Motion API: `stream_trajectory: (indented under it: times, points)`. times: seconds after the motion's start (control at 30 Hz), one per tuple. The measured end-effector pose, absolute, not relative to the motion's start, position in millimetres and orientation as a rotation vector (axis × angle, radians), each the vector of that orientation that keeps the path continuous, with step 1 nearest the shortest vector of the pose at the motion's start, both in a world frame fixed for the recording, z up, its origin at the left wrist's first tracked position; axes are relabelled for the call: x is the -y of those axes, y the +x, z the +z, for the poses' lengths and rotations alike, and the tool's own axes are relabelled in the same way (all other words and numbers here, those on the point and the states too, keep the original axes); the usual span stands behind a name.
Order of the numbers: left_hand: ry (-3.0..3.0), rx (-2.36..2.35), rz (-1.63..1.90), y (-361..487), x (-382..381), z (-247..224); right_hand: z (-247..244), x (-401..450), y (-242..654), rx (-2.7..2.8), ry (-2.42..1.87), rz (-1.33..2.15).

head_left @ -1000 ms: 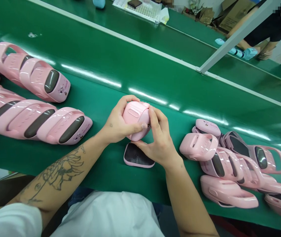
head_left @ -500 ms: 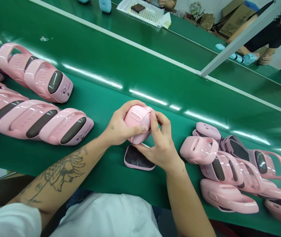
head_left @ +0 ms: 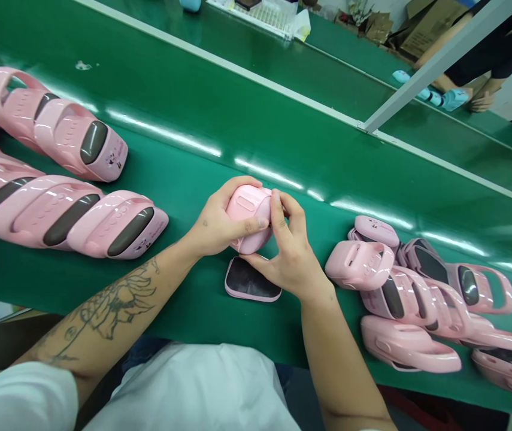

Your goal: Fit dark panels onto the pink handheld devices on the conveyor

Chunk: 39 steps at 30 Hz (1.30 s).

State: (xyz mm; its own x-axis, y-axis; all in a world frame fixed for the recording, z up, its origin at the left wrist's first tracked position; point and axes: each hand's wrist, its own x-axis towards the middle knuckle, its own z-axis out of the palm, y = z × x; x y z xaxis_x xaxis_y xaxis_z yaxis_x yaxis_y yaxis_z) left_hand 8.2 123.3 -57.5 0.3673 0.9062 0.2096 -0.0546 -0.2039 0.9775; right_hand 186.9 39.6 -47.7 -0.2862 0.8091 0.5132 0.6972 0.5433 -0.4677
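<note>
My left hand (head_left: 220,222) is wrapped round a rounded pink plastic housing (head_left: 245,206), its thumb lying across the front. At the housing's right edge, the fingers of my right hand (head_left: 290,246) pinch together, and the right thumb reaches under its lower end. Whatever small part may sit between those fingertips is hidden. Just below, a dark panel with a pink rim (head_left: 253,280) lies flat on the green table, close to my right thumb.
Rows of pink housings with handles and dark windows (head_left: 118,226) lie at the left. More pink housings (head_left: 411,296) are piled at the right. A grey metal rail (head_left: 256,84) crosses behind. Beyond it, a person's hands (head_left: 480,102) are near light blue parts (head_left: 453,99).
The view has shifted slightly, so the table things sit a little higher and further left. Both hands keep their grip on the pink housing, with only slight finger movement.
</note>
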Motion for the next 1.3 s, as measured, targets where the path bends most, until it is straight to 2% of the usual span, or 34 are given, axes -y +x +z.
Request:
stream_trajectory:
  times: [0.27,0.67,0.83,1.0,1.13,1.3]
  points:
    - [1.276,-0.852,0.891,12.2,-123.5,-56.2,-51.1,-39.1,193.9,2.043,-1.303,0.411]
    - [1.073,-0.783,0.977,20.9,-117.3,-67.8,-47.4,-36.0,184.4,1.954,-1.347,0.413]
    - [1.323,-0.785,1.11,18.0,-119.6,-74.9,-49.9,-38.5,188.5,2.009,-1.309,0.408]
    - [1.534,-0.681,1.294,12.2,-123.7,-73.4,-55.8,-43.2,192.1,2.03,-1.248,0.268]
    - [1.446,-0.59,1.287,8.1,-125.8,-68.3,-57.6,-45.3,191.4,2.089,-1.175,0.121]
    - [1.596,-0.692,1.266,4.1,-121.7,-55.0,-52.0,-43.8,188.9,2.113,-1.159,0.021]
